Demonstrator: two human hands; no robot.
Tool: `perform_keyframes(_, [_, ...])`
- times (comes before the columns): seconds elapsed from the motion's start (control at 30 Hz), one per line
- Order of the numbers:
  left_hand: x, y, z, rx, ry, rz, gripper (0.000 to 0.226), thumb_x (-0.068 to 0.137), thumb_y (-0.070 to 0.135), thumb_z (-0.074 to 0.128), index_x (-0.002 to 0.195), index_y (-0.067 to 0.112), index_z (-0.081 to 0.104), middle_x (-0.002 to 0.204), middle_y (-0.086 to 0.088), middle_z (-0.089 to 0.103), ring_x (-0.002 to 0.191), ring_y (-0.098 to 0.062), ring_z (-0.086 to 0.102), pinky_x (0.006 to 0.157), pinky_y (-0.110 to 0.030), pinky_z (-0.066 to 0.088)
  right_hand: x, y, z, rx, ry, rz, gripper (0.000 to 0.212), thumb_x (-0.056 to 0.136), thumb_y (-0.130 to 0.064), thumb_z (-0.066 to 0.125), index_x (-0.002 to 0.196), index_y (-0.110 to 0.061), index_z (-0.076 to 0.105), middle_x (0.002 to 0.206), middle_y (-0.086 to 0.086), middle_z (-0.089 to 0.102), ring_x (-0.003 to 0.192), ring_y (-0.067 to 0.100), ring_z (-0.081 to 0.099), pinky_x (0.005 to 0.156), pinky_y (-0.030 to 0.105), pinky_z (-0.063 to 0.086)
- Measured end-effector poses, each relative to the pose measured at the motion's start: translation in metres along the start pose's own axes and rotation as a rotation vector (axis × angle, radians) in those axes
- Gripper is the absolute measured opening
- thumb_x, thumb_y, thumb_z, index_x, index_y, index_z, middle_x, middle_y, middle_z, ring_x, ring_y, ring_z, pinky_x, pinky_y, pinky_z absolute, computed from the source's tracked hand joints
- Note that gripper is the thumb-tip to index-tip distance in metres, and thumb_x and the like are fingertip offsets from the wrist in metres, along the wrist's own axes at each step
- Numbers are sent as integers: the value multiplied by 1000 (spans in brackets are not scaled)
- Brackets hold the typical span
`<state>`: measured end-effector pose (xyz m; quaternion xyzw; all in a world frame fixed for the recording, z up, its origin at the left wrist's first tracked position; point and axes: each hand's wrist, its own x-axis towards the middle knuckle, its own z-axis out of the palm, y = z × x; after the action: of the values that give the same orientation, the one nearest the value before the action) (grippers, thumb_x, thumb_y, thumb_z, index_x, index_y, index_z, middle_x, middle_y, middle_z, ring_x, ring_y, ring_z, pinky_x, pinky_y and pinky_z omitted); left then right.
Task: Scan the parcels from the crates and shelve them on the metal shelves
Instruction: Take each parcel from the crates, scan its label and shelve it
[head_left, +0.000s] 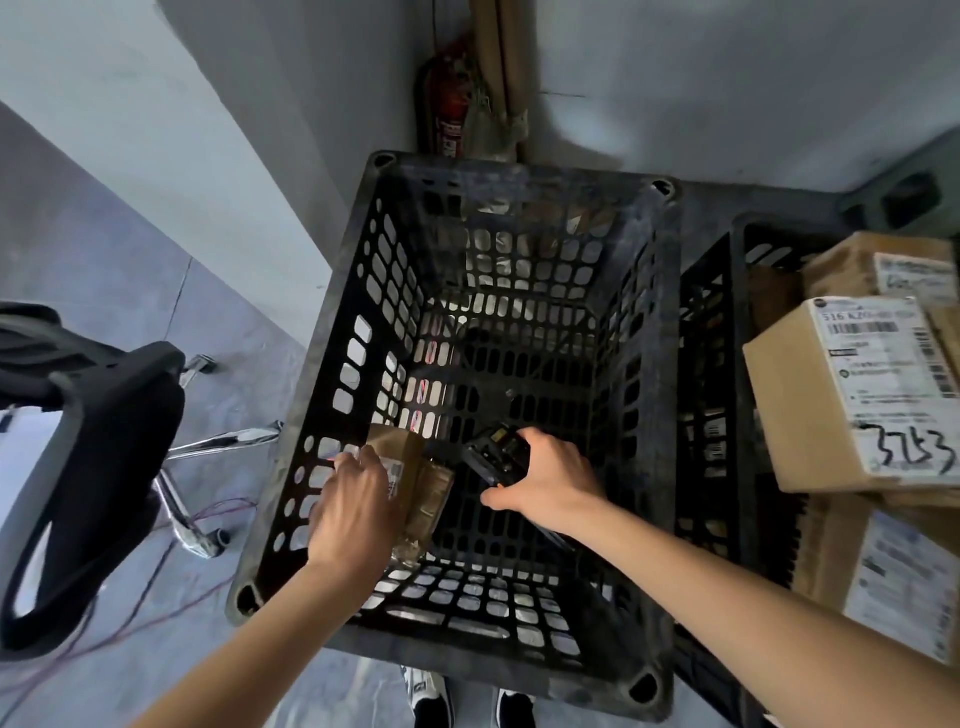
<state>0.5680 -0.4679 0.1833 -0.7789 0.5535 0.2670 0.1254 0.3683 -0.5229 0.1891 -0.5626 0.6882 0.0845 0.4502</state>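
Parcel (415, 483) gripped by my left hand (353, 512) in crate (519, 171); right hand (545, 475) clasps scanner (496, 454). I should turn its label toward the scanner.

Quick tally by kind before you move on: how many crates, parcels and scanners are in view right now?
Black plastic crates: 2, the near one and the one to its right.
Parcels: 4, one small brown parcel in the left hand, and 3 cardboard boxes in the right crate.
Handheld scanners: 1, in the right hand.
Total: 7.
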Motion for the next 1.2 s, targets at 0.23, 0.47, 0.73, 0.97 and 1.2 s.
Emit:
perform_keyframes(0.23, [1,5,2,223,28,-9,58,86,16,77,133,7,44,128,-12,50,105,-23,63,73,-31,55,1,8,4,8,2,-4,80,66,-44,91,136,-26,56,124,-2,68,111,22,65,93,36,55])
perform_keyframes(0.47, [1,1,3,19,25,-3,65,88,13,74,141,7,37,136,-16,41,108,-30,60,83,-36,54,0,9,7,2,6,-13,92,66,-47,90,146,-27,49,132,-1,64,117,23,63,94,36,55])
perform_keyframes(0.73, [5,-2,-1,-217,90,45,48,79,27,80,119,10,58,109,-11,66,86,-25,59,69,-35,50,-3,9,3,22,8,-27,87,69,-43,91,143,-26,51,131,-2,64,117,21,63,94,34,54])
perform_keyframes(0.97, [7,-3,-15,-376,157,59,60,72,34,84,126,15,64,107,-2,70,87,-18,65,71,-34,56,-10,0,-9,105,6,-82,87,67,-46,92,142,-27,53,127,-7,66,113,16,63,92,30,52])
perform_keyframes(1.2, [4,12,-36,-656,148,38,73,71,24,87,137,13,58,114,3,60,98,-10,58,77,-15,46,-17,-18,-17,454,-140,-120,69,70,-38,91,131,-34,61,121,-16,66,115,9,61,91,25,45])
